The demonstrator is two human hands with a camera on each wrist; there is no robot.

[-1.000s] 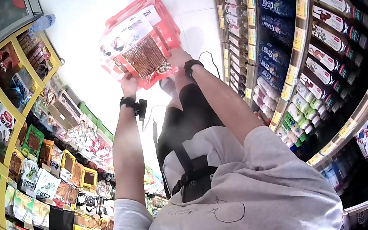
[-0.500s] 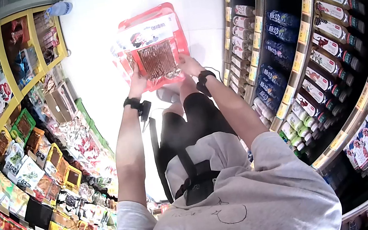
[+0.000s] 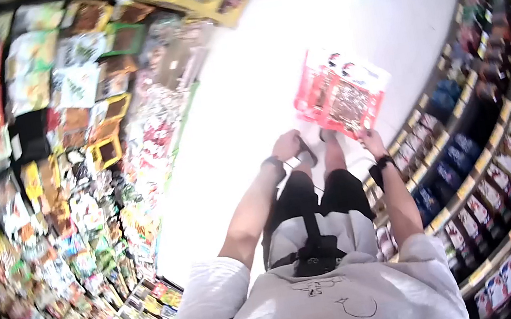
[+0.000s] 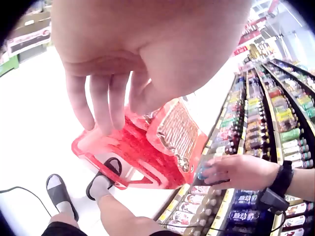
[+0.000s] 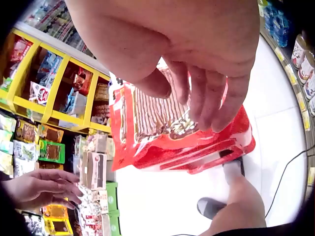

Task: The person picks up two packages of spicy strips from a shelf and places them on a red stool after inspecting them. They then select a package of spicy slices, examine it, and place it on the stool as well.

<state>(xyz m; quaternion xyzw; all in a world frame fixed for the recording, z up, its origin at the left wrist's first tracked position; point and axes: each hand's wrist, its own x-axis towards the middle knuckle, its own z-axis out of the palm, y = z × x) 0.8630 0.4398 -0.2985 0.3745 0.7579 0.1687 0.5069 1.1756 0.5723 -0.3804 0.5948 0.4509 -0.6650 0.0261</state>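
The right hand [image 4: 244, 170] is at the lower right corner of a red-edged packet of brown snack strips [image 5: 152, 118]; in the head view the fingertips meet that corner, but whether they pinch it cannot be told, since the right wrist view shows the thumb and fingers overlapping the packet's face. The packet is tilted, reaching forward and to the left from those fingers, above the white floor [image 3: 245, 94]. More overlapping red layers, one with a cut-out opening, sit behind it; whether they are further packets is unclear. The left hand [image 5: 42, 188] holds nothing, its fingers loosely extended, near the packet's left side yet apart from it. A black wristband [image 4: 282, 179] circles the right wrist. Below are bare legs in black shorts [image 3: 345, 195] and dark slide sandals [image 4: 61, 195]. To the person's right, curved shelving carries rows of bottled drinks [image 3: 464, 150]; to the left, bagged snacks [image 3: 77, 87] fill a display, and yellow-framed bins [image 5: 74, 93] stand at its far end.
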